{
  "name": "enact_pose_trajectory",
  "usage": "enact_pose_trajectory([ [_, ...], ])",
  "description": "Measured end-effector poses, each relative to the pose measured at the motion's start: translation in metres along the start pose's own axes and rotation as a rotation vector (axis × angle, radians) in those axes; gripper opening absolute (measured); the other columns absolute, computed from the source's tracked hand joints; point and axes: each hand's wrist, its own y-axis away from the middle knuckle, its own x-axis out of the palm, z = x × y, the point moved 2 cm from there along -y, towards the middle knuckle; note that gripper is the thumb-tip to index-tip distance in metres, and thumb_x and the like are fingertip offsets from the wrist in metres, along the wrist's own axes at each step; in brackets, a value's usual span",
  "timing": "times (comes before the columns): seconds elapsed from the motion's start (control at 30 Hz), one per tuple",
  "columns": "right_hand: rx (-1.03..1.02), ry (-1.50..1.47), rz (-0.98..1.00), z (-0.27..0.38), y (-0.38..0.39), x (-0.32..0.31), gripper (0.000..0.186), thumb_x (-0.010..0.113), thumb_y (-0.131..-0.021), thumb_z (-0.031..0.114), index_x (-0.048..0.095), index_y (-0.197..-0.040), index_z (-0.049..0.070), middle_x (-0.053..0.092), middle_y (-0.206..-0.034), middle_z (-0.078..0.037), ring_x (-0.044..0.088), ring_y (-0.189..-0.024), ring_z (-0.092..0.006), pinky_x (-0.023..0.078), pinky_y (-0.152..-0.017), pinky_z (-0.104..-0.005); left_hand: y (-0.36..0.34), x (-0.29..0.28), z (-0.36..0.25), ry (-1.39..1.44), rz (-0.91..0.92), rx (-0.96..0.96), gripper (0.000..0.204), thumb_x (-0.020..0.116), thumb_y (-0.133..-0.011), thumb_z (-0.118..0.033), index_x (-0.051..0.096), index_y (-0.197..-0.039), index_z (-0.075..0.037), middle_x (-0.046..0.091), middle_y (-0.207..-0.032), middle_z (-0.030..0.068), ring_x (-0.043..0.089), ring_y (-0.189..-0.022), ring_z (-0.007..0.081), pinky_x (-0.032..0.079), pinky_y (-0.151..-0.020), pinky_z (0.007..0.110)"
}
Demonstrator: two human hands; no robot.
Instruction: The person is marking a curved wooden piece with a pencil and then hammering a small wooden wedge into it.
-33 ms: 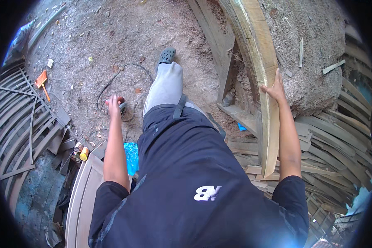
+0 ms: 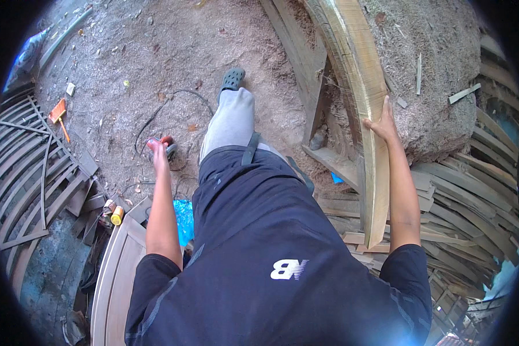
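Thumb spread from fingers, the right hand (image 2: 384,123) rested against the curved wooden beam (image 2: 364,75), which uneven pressure could have tipped (left hand (image 2: 158,151): fingers indistinct, couldn't tell).

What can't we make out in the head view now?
Head view: red tool, partly hidden by the left hand; grip unclear.
Head view: curved wooden beam, far end cut off by the top edge.
Head view: yellow container, too small to tell its contents.
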Motion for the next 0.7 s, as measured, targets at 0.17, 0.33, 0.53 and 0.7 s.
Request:
enact_pose_trajectory([
  [0.17, 0.088, -0.027, 0.074, 0.004, 0.000, 0.000, 0.142, 0.092, -0.066, 0.056, 0.003, -0.167, 0.012, 0.014, -0.170, -0.026, 0.017, -0.157, -0.0420, 0.024, -0.128, -0.0497, 0.178, -0.052, 0.138, 0.100, -0.478, -0.887, 0.087, 0.049, -0.095, -0.067, 0.049, -0.152, -0.002, 0.057, -0.150, 0.0187, 0.052, -0.140, 0.0363, 0.041, -0.111, 0.046],
  [0.33, 0.157, 0.041, -0.006, 0.021, 0.009, 0.003, 0.138, 0.081, -0.070, 0.073, 0.004, -0.167, 0.013, 0.013, -0.171, -0.025, 0.019, -0.156, -0.0441, 0.024, -0.125, -0.0578, 0.197, -0.079, 0.156, -0.307, -0.263, -0.896, 0.073, 0.054, -0.095, -0.060, 0.059, -0.143, -0.005, 0.063, -0.143, 0.0193, 0.057, -0.134, 0.0349, 0.043, -0.109, 0.045],
  [0.53, 0.182, -0.152, -0.282, 0.031, 0.012, -0.006, 0.109, 0.070, -0.080, 0.076, 0.033, -0.158, 0.008, 0.041, -0.156, -0.026, 0.040, -0.145, -0.0424, 0.032, -0.121, -0.0551, 0.016, 0.052, -0.051, -0.370, 0.160, -0.080, 0.056, 0.059, -0.100, -0.040, 0.059, -0.144, -0.005, 0.062, -0.141, 0.0250, 0.060, -0.131, 0.0331, 0.045, -0.108, 0.042],
  [0.7, 0.175, -0.382, -0.501, 0.044, -0.030, -0.025, 0.059, 0.066, -0.097, 0.050, 0.059, -0.133, 0.003, 0.060, -0.135, -0.023, 0.053, -0.132, -0.0389, 0.044, -0.112, -0.0497, -0.014, 0.325, -0.350, -0.484, 0.253, 0.795, 0.055, 0.064, -0.103, -0.027, 0.050, -0.150, -0.002, 0.057, -0.149, 0.0196, 0.052, -0.141, 0.0316, 0.039, -0.116, 0.040],
])
